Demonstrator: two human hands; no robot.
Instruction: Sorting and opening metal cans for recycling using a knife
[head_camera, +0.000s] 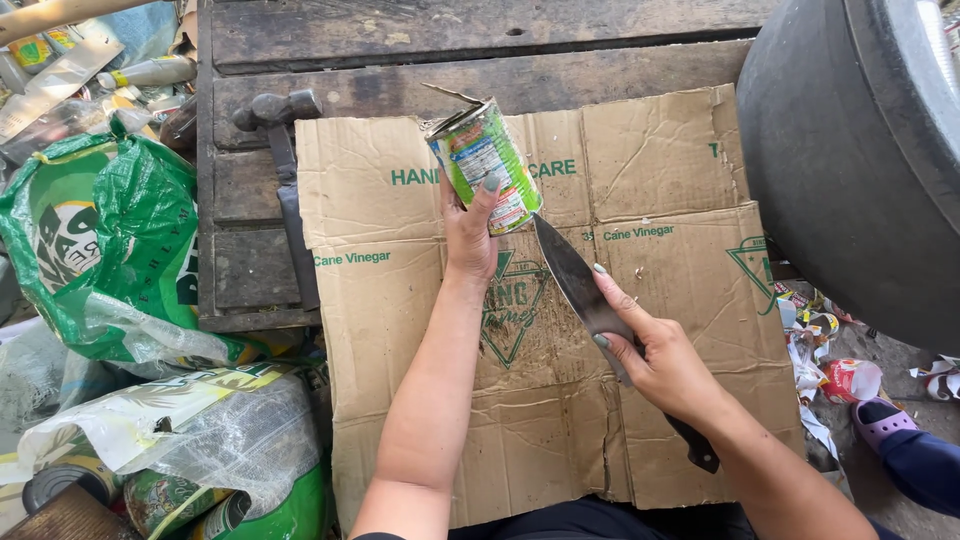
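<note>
tin can (487, 163), green-labelled and cylindrical, is tilted over the flattened cardboard (420, 330), its jagged lid bent up at the top end. seen from the head camera, the left hand (468, 232) grips it from below, fingers closed around the lower side with the thumb pressed on the label, so the can sits just above and beyond the hand. the right hand (662, 362) is closed around the handle of a large knife (580, 285); the index finger lies along the dull grey blade, whose tip points up at the bottom end of the can and appears to touch it, though contact is hard to judge. the dark handle end pokes out below the wrist.

the cardboard is brown, creased and torn along its folds, printed in green, and lies on a worn platform of dark wooden planks (480, 40). left of the cardboard a rusty hammer (285, 170) lies on the planks. further left sits a crumpled green plastic bag (110, 250), contents hidden, and below it a clear plastic sack (230, 440) holding green-labelled cans. right of the cardboard a big dark rounded tub (850, 150) rises, with torn label scraps (830, 360) on the ground beneath it and a lilac sandal (882, 418) beside them.
</note>
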